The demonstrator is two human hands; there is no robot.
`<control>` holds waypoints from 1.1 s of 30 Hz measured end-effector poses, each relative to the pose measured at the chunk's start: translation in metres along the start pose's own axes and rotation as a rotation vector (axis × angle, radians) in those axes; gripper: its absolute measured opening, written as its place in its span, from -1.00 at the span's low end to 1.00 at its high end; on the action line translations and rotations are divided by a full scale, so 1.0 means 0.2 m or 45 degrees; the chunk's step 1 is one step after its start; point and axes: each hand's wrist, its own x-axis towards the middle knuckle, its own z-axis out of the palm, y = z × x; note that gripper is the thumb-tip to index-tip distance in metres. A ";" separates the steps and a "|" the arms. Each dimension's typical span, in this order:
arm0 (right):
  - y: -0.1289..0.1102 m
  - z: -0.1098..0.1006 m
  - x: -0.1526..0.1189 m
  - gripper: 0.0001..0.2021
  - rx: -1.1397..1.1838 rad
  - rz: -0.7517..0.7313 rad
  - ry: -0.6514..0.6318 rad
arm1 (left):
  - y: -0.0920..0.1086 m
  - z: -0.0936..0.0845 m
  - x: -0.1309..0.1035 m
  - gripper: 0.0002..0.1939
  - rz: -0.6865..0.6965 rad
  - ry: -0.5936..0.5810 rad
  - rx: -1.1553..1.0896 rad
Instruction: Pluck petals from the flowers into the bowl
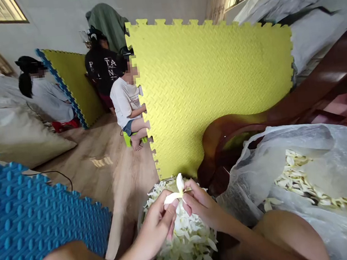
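Observation:
A white flower [180,190] with long petals is held between my two hands, over a round container full of loose white petals [187,243]. The fingers of my left hand [160,218] are closed on its left petal. On the other side, my right hand [202,204] pinches the flower near its middle and right petal. One petal points straight up between the hands. The container's rim shows only in parts, since petals and my forearms cover much of it.
To the right, a clear plastic bag [248,180] holds more whitish petals [294,177]. A yellow foam mat [214,73] stands upright ahead, by a curved dark wooden armrest [219,131]. A blue foam mat [32,225] is at the left. Several people sit farther back near white sacks [16,128].

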 end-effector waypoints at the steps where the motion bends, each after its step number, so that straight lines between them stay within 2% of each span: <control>1: 0.01 0.00 0.00 -0.73 0.017 0.013 0.014 | 0.00 0.00 0.01 -0.67 0.003 -0.003 -0.013; 5: -0.02 -0.03 0.01 -0.71 0.122 0.079 -0.045 | 0.02 -0.03 0.05 -0.59 -0.053 -0.157 -0.089; 8: -0.04 -0.01 0.01 -0.70 0.227 0.116 -0.172 | 0.04 -0.05 0.07 -0.54 -0.069 -0.195 -0.184; 10: -0.04 0.02 0.00 -0.68 0.350 0.153 -0.194 | 0.05 -0.05 0.06 -0.54 -0.104 -0.226 -0.251; 14: 0.00 0.09 -0.04 -0.66 0.788 0.264 -0.101 | 0.07 -0.02 0.04 -0.55 -0.130 -0.231 -0.390; 17: 0.01 0.10 -0.08 -0.68 1.184 0.268 -0.232 | 0.09 0.01 0.02 -0.58 -0.112 -0.231 -0.479; 19: 0.02 0.10 -0.10 -0.64 1.330 0.228 -0.279 | 0.09 0.03 0.03 -0.61 -0.095 -0.206 -0.537; 24: 0.01 0.09 -0.11 -0.75 1.362 0.133 -0.170 | 0.07 0.06 0.04 -0.63 -0.159 -0.147 -0.642; 27: 0.01 0.08 -0.09 -0.78 1.335 0.070 -0.219 | 0.06 0.07 0.03 -0.62 -0.218 -0.132 -0.617; 30: 0.01 0.07 -0.07 -0.72 1.186 0.142 -0.202 | 0.05 0.05 0.03 -0.59 -0.183 -0.071 -0.453; 33: 0.01 0.08 -0.06 -0.64 1.016 0.219 -0.057 | 0.03 0.03 0.03 -0.57 -0.094 -0.020 -0.240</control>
